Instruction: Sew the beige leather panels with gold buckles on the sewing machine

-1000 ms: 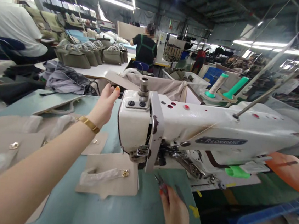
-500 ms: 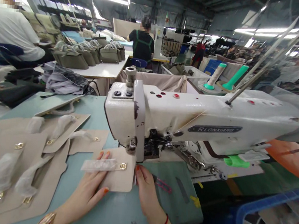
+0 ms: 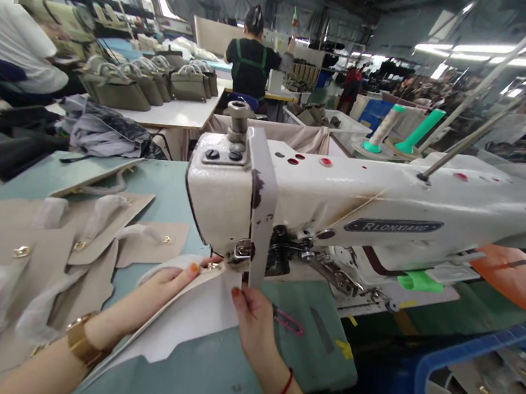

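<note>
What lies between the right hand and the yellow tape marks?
In the head view: red-handled snips beside the right hand, which pinches the lifted panel, then a dark grey strip before the yellow tape marks.

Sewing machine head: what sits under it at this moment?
A beige panel, tilted with its white underside showing, held by the left hand and right hand; red thread snips lie beside on the table. The sewing machine head covers the stitching point itself.
</note>
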Motion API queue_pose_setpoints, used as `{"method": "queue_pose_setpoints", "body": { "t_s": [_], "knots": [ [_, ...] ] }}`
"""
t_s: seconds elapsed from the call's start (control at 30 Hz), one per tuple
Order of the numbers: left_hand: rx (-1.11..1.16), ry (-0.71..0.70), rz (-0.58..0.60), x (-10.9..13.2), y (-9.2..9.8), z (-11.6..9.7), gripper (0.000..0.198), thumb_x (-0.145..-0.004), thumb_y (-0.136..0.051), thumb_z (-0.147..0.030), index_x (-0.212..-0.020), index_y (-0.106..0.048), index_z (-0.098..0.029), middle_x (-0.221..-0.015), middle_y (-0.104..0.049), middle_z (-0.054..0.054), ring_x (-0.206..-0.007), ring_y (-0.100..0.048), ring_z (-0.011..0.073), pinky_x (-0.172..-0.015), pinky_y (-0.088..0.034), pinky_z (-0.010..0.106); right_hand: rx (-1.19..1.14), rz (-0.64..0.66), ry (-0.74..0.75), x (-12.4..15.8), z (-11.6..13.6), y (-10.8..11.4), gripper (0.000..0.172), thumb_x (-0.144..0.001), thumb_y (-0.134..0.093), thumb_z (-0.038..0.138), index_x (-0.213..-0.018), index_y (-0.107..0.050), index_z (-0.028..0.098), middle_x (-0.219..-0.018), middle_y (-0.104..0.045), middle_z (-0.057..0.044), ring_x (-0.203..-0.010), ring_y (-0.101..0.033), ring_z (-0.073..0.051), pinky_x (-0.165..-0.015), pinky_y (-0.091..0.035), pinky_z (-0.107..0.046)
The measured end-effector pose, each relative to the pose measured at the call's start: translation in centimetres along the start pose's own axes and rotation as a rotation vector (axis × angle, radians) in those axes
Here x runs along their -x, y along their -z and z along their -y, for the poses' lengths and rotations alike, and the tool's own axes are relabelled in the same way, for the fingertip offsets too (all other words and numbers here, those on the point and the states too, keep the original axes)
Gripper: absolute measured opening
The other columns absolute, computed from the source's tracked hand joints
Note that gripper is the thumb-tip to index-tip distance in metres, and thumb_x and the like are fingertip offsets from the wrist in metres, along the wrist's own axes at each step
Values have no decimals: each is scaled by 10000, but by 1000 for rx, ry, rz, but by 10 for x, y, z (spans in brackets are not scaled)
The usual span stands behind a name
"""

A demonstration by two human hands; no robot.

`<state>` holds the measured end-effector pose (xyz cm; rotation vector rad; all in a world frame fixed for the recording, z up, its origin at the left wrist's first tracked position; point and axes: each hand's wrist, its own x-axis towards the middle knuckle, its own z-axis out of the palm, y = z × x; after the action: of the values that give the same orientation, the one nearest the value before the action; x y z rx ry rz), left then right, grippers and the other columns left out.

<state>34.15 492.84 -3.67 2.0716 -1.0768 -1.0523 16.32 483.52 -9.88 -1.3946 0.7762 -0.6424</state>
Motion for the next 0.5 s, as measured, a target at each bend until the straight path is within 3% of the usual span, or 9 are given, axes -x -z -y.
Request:
{"method": "queue_pose_setpoints", "body": {
  "t_s": [0.07,0.2,0.27,0.43,0.5],
  "knots": [
    [-47,3,7,2,0,-5,612,-888,-282,-609,-948,-715,-181,-977,-746,50,-890,-682,254,-752,-565,342,17,10,10,1,2,0,295,-847,-524,388,-808,-677,139,-657,-564,-8,-629,-472,-125,-554,-343,-224],
    [-664,-548,-195,4,0,-12,441,-857,-475,-535,-1203,-603,-294,-1250,-634,32,-1167,-537,289,-977,-439,466,-81,86,26,3,17,2,236,-844,-525,329,-884,-702,180,-762,-658,-32,-714,-558,-167,-631,-428,-250],
    [-878,-724,-241,2,-1,-16,458,-852,-500,-525,-1271,-531,-342,-1295,-599,15,-1203,-496,294,-983,-403,488,-104,154,14,2,24,7,244,-858,-497,317,-882,-709,198,-774,-672,-27,-727,-574,-169,-670,-450,-262],
    [-1050,-749,-251,1,-2,-32,421,-891,-436,-492,-1264,-532,-321,-1172,-633,53,-1103,-532,286,-875,-414,431,-319,448,-193,1,32,27,250,-821,-474,244,-938,-688,185,-784,-657,-23,-728,-577,-150,-635,-460,-241],
    [-1031,-726,-220,3,-1,-39,391,-906,-417,-456,-1260,-526,-334,-1141,-630,46,-1075,-540,267,-879,-412,424,-397,427,-274,2,30,29,271,-828,-459,277,-938,-676,158,-770,-639,-36,-694,-560,-144,-571,-439,-223]
  ]
}}
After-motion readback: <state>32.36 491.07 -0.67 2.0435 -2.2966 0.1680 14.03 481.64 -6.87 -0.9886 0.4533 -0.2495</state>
